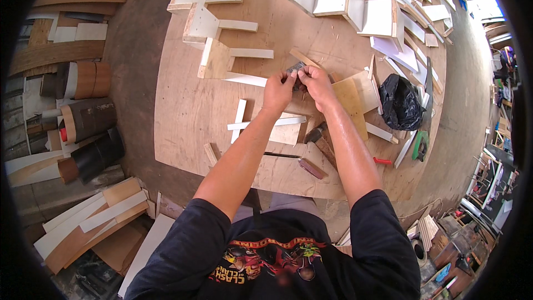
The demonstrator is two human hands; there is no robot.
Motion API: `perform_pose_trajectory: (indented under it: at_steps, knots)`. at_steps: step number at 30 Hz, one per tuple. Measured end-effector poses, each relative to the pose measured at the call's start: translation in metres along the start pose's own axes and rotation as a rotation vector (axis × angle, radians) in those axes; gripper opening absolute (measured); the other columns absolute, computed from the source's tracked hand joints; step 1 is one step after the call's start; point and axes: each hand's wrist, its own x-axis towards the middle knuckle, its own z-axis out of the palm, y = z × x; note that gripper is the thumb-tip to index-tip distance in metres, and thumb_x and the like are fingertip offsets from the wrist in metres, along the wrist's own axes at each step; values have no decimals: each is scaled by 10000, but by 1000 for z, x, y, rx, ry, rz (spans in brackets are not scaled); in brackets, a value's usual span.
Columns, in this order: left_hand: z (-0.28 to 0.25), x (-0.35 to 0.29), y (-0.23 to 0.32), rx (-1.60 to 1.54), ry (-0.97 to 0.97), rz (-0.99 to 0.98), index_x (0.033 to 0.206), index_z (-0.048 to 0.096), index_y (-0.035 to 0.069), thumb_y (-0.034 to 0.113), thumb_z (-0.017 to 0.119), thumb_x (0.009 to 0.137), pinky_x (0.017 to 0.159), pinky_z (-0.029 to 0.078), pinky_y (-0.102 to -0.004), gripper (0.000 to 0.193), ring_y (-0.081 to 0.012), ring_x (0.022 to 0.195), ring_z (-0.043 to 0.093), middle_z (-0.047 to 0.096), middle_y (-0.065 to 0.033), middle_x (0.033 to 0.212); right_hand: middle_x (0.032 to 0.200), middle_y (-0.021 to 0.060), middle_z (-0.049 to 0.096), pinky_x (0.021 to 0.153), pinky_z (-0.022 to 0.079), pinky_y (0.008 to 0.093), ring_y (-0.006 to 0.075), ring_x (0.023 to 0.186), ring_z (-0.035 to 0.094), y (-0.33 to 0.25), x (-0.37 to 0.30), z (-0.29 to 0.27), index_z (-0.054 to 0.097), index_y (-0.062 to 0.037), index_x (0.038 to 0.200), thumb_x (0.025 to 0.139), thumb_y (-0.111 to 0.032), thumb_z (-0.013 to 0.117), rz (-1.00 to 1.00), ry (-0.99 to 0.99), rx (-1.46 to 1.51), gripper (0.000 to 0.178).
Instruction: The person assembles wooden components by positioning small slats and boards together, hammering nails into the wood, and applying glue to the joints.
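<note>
Both my hands are close together over the middle of the wooden worktable. My left hand is closed, thumb and fingers pinched. My right hand is pinched right beside it, fingertips nearly touching. What they pinch is too small to make out. Just under and behind the fingertips is a small dark, crinkled thing, partly hidden. Nearer me lie crossed white strips, a hammer, a thin dark stick and a dark reddish block. A yellowish board lies right of my right hand.
White stepped wooden frames stand at the back left and back right. A black plastic bag, a green-handled tool and a red-handled tool lie on the right. Stacked offcuts fill the floor at left.
</note>
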Motion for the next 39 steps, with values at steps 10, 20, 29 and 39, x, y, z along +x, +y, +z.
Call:
perform_pose_trajectory:
  at_steps: [10,20,29,39]
  knots:
    - [-3,-5,7,-270,-39,-132,992,721,-69,287,699,1045,726,487,-313,360,-123,787,584,689,-49,845,849,-26,619,703,441,284,79,767,509,-4,-6,3,683,-27,1006,1097,-176,612,9,-18,-66,188]
    - [-8,-3,7,-212,-21,-145,916,739,-2,224,711,1006,612,427,-283,245,-96,676,549,657,-10,783,908,37,680,815,502,340,136,860,584,-3,-8,-2,682,20,1061,1088,-157,614,-63,-42,-257,192]
    - [-16,0,8,-354,77,-188,876,731,20,213,754,967,536,392,-271,214,-88,590,517,668,-21,761,949,185,743,820,538,422,320,887,714,-10,-13,5,712,-13,1064,1019,-150,666,-374,150,-646,152]
    - [-35,-30,24,-565,-41,-275,913,721,50,172,685,983,510,334,-258,145,-81,585,478,664,-18,841,934,129,754,746,566,440,348,847,725,-25,-57,35,753,-70,1006,935,-147,758,-686,241,-635,105]
